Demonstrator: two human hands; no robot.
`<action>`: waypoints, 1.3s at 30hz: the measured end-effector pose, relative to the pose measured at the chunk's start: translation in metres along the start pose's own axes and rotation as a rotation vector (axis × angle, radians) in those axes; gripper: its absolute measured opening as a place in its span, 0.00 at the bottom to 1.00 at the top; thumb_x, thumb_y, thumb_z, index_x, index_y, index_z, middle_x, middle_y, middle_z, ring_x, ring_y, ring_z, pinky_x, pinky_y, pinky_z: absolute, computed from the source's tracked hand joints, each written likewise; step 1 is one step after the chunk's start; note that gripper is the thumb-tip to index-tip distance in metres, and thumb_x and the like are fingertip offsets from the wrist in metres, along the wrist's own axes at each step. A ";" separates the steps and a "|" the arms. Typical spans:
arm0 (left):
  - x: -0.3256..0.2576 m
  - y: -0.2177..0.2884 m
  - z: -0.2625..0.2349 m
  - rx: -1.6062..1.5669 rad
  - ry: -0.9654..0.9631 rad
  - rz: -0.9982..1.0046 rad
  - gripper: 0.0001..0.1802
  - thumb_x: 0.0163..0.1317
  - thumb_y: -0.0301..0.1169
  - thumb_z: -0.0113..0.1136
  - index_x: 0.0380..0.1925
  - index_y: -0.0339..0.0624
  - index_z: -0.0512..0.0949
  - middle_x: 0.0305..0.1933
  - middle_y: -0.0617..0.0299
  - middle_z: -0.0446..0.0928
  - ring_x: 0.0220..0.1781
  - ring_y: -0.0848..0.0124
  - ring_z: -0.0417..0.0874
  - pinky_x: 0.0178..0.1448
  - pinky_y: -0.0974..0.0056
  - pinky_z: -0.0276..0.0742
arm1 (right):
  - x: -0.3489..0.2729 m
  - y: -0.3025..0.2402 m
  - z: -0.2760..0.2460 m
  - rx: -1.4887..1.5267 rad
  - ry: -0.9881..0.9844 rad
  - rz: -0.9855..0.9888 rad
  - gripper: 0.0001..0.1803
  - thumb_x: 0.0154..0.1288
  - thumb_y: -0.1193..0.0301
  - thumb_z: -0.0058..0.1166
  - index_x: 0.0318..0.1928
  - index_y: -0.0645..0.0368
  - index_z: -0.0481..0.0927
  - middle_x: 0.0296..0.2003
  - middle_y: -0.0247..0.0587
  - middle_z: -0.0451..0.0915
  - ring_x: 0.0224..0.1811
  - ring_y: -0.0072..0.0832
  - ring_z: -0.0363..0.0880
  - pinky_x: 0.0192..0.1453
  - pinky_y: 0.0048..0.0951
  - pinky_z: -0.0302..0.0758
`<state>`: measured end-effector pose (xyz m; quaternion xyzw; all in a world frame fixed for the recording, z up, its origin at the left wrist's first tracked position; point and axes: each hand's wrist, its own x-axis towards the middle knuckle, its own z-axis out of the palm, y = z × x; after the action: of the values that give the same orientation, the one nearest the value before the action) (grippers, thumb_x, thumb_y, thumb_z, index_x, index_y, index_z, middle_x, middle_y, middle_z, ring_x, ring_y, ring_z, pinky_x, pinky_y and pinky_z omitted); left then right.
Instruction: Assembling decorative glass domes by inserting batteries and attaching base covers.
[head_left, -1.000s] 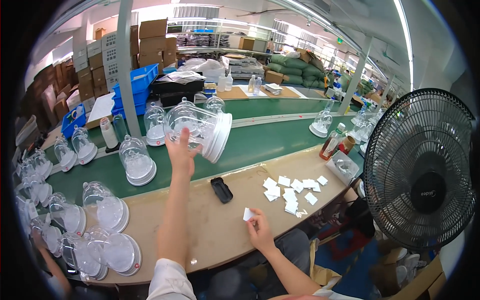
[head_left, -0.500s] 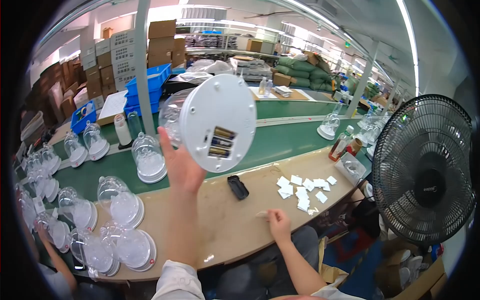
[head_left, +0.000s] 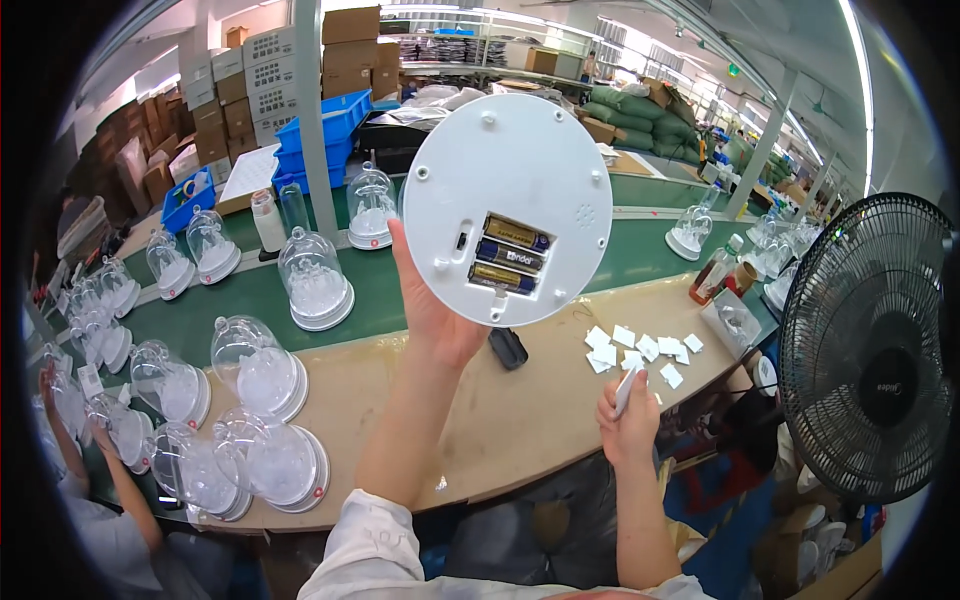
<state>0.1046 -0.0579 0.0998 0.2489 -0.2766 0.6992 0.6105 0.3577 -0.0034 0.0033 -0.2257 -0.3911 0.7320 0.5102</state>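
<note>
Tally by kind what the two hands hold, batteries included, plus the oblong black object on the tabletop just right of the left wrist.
Round white base, left hand: 1
Batteries in it: 3
Flat white piece, right hand: 1
Oblong black object: 1
Total: 6

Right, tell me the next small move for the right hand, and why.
I'd probably raise the white piece in the right hand toward the opening in the round base. The left hand holds that base with its underside facing the camera, the three batteries there lie uncovered, and the piece is still apart from it.
</note>
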 end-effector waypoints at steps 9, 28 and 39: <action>-0.004 0.001 -0.004 0.045 -0.005 -0.022 0.36 0.70 0.58 0.41 0.68 0.47 0.64 0.71 0.54 0.65 0.70 0.54 0.67 0.72 0.47 0.65 | -0.016 -0.054 0.055 -0.170 -0.220 -0.033 0.17 0.76 0.58 0.46 0.52 0.58 0.70 0.27 0.40 0.78 0.23 0.27 0.75 0.27 0.24 0.71; 0.000 -0.023 0.013 0.207 -0.148 0.108 0.53 0.57 0.74 0.46 0.72 0.48 0.57 0.74 0.56 0.59 0.73 0.55 0.63 0.73 0.46 0.62 | -0.042 -0.087 0.131 0.012 -0.444 0.183 0.12 0.72 0.69 0.49 0.46 0.67 0.76 0.29 0.44 0.82 0.22 0.21 0.72 0.23 0.22 0.64; -0.028 0.009 -0.032 0.408 0.291 0.210 0.53 0.57 0.76 0.40 0.70 0.45 0.60 0.68 0.53 0.67 0.64 0.56 0.73 0.65 0.48 0.72 | -0.032 -0.075 0.153 0.113 -0.482 0.246 0.14 0.74 0.65 0.49 0.46 0.65 0.78 0.34 0.50 0.85 0.22 0.25 0.75 0.20 0.23 0.67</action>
<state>0.0985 -0.0563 0.0566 0.2337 -0.0635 0.8283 0.5052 0.3015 -0.0726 0.1519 -0.0622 -0.4295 0.8416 0.3214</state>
